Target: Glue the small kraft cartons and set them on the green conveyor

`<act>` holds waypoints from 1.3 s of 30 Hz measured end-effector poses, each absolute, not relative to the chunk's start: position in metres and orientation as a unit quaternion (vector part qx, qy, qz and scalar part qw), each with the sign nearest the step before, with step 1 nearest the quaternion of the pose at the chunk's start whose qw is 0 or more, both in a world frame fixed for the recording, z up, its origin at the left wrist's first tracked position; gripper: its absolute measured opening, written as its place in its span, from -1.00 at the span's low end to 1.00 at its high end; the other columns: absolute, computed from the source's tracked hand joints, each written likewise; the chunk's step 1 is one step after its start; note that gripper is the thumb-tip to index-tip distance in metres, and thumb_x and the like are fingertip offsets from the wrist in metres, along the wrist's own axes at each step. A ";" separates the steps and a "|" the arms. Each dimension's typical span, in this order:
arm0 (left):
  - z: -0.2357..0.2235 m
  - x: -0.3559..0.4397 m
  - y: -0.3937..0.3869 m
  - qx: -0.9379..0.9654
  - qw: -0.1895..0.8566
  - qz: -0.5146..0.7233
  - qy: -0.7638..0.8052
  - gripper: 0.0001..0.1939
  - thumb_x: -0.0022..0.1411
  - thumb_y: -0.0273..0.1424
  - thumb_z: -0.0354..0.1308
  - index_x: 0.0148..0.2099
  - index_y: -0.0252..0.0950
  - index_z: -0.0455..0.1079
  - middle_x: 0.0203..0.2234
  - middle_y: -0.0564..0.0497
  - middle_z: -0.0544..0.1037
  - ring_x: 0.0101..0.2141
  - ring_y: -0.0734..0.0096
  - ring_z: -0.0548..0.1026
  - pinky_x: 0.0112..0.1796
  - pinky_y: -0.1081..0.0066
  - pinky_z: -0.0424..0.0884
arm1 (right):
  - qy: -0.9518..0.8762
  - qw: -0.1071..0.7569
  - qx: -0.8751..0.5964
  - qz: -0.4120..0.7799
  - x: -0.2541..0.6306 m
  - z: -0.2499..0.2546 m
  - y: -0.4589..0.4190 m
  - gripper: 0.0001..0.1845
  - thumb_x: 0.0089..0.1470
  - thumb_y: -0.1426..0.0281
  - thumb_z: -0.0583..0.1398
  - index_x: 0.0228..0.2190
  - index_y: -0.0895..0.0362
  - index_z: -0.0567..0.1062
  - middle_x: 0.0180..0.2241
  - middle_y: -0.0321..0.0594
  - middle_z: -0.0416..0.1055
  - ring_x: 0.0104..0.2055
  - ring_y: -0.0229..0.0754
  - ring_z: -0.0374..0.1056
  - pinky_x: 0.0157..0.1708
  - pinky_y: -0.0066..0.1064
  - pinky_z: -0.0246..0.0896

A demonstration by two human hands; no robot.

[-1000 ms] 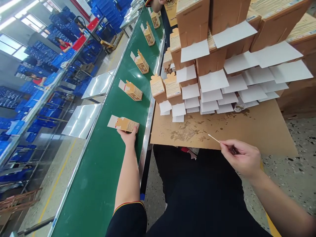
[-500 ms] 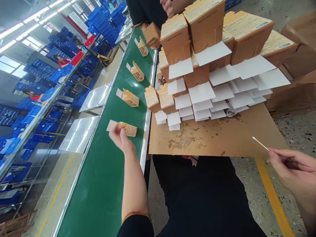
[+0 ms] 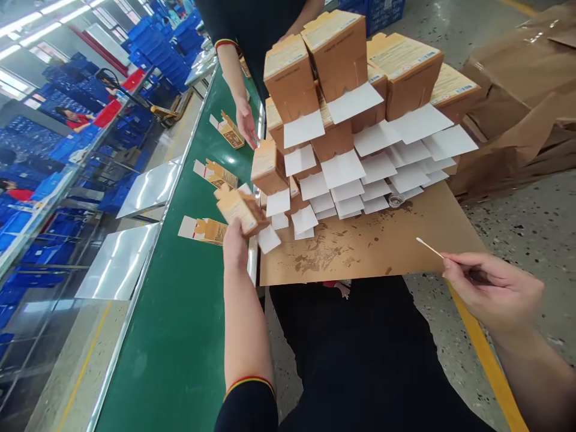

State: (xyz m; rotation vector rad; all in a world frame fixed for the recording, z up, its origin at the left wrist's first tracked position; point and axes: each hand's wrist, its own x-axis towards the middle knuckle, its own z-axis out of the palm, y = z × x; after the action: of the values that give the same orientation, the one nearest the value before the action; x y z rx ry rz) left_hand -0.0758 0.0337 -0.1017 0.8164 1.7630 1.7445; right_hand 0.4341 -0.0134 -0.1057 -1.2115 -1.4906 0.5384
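Observation:
My left hand is closed around a small brown carton, held tilted above the belt's right edge with its white flap hanging out. In my right hand, finger and thumb pinch a cotton swab, its white tip pointing left over the cardboard sheet. Left of the held carton, another open carton lies on the green belt. Stacked cartons with white flaps out stand on the sheet, apart from my right hand.
A co-worker's hand reaches down between belt and stack. More cartons sit farther up the belt. A small round clear object rests by the stack's front, near dark stains. Brown wrapping covers something at right.
My left hand has left the belt carton and now holds another one farther right. My right hand swung right, then partly back, with the swab. A carton was added at the stack's left end.

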 end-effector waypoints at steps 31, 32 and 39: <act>-0.150 0.057 -0.057 0.359 0.254 0.604 0.664 -0.06 0.03 0.00 0.71 0.30 -0.16 0.35 0.17 -0.21 0.63 0.18 -0.01 0.69 0.24 0.06 0.62 | -0.850 0.341 -0.278 0.290 0.269 -0.169 -0.018 -0.68 0.36 0.59 0.14 -0.43 0.06 0.38 -0.51 -0.31 0.36 -0.44 -0.22 0.28 -0.33 -0.36 0.18; -0.152 0.062 -0.060 0.372 0.234 0.595 0.673 -0.06 0.04 -0.03 0.71 0.30 -0.16 0.33 0.17 -0.21 0.61 0.20 -0.02 0.67 0.25 0.05 0.61 | -0.841 0.358 -0.282 0.291 0.277 -0.165 -0.020 -0.69 0.36 0.59 0.14 -0.43 0.06 0.40 -0.52 -0.33 0.36 -0.45 -0.23 0.27 -0.34 -0.36 0.19; -0.164 0.085 -0.063 0.389 0.146 0.553 0.722 -0.24 0.11 -0.16 0.63 0.21 -0.17 0.32 0.09 -0.21 0.60 0.19 -0.09 0.66 0.24 -0.02 0.62 | -0.801 0.368 -0.315 0.352 0.320 -0.147 -0.033 -0.72 0.33 0.56 0.20 -0.42 0.04 0.49 -0.55 -0.36 0.39 -0.53 -0.29 0.24 -0.45 -0.40 0.19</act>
State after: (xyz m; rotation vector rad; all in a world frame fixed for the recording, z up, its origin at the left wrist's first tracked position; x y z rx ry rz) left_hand 0.0852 -0.0635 -0.1640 1.1206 2.0807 1.5918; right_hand 0.3205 -0.0329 -0.1473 -0.8077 -2.0563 0.9033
